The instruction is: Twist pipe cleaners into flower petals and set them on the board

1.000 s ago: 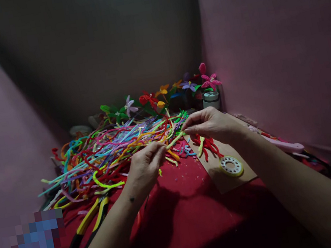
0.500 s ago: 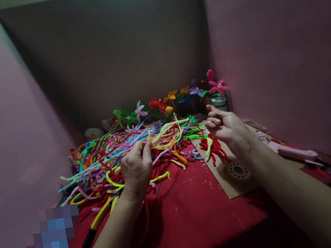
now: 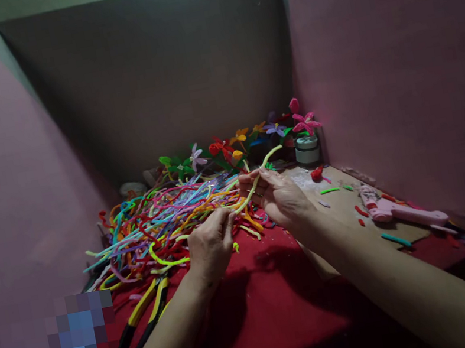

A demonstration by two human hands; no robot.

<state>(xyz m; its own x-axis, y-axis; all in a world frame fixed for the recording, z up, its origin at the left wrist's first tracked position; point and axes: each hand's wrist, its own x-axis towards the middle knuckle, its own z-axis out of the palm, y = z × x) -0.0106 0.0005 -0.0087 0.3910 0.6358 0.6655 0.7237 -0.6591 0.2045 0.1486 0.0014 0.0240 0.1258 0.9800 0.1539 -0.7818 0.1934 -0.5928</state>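
A pale yellow pipe cleaner (image 3: 249, 196) stretches between my two hands above the red cloth. My left hand (image 3: 212, 240) pinches its near end between thumb and fingers. Higher and to the right, my right hand (image 3: 279, 197) has its thumb pressed on the stem, with the other fingers lying behind it. The free tip sticks up past that thumb. Behind and left of my hands spreads a heap of many-coloured pipe cleaners (image 3: 167, 209).
Yellow-and-black handled pliers (image 3: 142, 310) lie at the left. A pink glue gun (image 3: 405, 212) rests on cardboard (image 3: 343, 214) at the right, among cut bits. Pipe-cleaner flowers (image 3: 223, 147) and a pale jar (image 3: 307, 152) stand at the back. Pink walls flank both sides.
My right hand has moved left and now grips the pale yellow pipe cleaner. My left hand has shifted slightly right and down. More of the cardboard and glue gun shows.
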